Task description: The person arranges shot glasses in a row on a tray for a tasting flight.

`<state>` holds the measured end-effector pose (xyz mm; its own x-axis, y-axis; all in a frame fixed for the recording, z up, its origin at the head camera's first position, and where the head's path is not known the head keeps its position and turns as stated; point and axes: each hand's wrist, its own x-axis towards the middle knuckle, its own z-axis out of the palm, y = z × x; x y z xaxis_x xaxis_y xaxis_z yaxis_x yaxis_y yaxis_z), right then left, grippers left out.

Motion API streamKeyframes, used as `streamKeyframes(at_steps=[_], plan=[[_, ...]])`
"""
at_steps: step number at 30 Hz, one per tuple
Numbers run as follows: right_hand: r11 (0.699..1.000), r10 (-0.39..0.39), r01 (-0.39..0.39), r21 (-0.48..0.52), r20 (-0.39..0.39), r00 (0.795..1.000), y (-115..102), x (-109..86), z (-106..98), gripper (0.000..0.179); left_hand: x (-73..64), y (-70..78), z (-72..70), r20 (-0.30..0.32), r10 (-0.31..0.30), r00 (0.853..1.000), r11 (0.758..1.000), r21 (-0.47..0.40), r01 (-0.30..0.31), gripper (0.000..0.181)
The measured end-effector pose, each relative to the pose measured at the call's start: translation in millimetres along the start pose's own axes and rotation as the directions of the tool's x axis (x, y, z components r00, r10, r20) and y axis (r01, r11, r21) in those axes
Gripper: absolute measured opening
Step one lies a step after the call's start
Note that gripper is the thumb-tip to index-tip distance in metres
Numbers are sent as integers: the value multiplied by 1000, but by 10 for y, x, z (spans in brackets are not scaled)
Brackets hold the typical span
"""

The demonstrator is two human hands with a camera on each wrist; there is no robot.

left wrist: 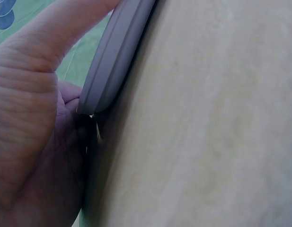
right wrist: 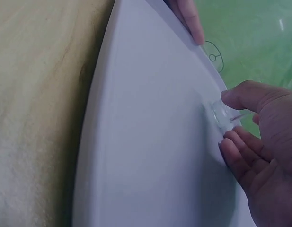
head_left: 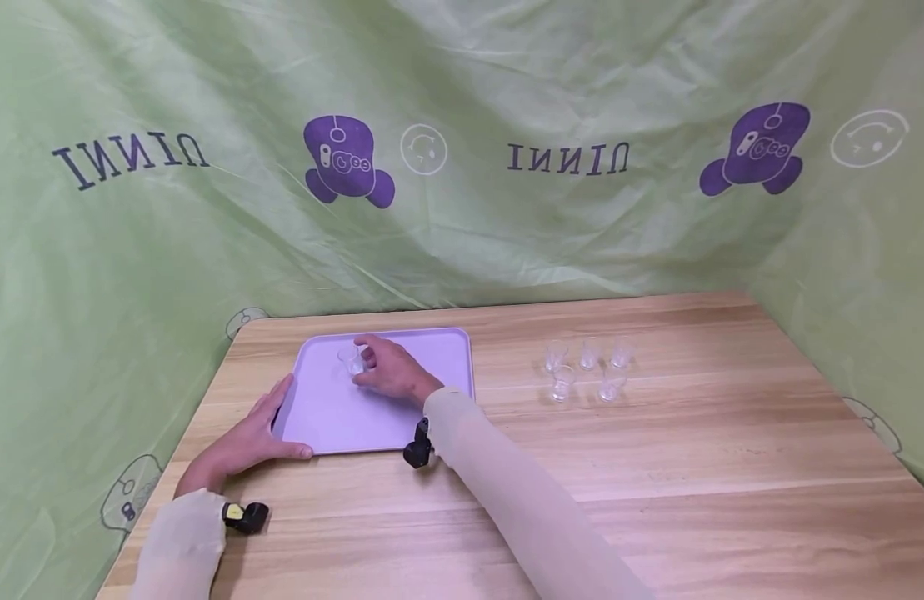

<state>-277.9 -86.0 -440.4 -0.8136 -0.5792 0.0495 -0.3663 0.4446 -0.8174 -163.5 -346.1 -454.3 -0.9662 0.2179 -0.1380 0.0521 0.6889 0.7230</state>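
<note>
A small clear shot glass [head_left: 352,360] is on the left part of the lilac tray [head_left: 342,425]. My right hand [head_left: 392,369] holds that glass from its right side, thumb and fingers around it. In the right wrist view the thumb touches the glass [right wrist: 224,115], while curled fingers lie beside its base. My left hand [head_left: 247,437] spans the tray's near left corner, thumb along the front edge and straight fingers along the left side. The left wrist view shows the tray's rim [left wrist: 108,71] against this hand; its fingertips are mostly hidden.
Several more clear shot glasses [head_left: 587,354] stand in two rows on the wooden table [head_left: 656,467], right of the tray. A green printed cloth [head_left: 462,225] hangs behind the table and at both sides. Black wrist cameras [head_left: 247,517] are worn on both wrists.
</note>
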Motion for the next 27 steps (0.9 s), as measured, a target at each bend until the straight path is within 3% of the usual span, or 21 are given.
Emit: streamKeyframes(at_steps=[6,10,13,22,27], plan=[[999,22,-21,33,-47,999,-2,-89,-94,65,12,-10,7,-7,1,1000,1000,0,-1,133],[1000,5,-6,-10,-50,999,-15,-231,-198,61,19,-14,22,-2,9,1000,1000,1,-9,132],[999,-32,30,-38,-51,998,-49,-379,-308,55,16,-4,21,-2,6,1000,1000,1,-6,133],[984,-176,178,15,-82,981,-96,-900,-713,35,8,18,4,0,0,1000,1000,-6,0,132],[981,-187,191,33,-111,976,-37,-1191,-883,27,12,-1,-4,5,6,1000,1000,-5,-6,133]])
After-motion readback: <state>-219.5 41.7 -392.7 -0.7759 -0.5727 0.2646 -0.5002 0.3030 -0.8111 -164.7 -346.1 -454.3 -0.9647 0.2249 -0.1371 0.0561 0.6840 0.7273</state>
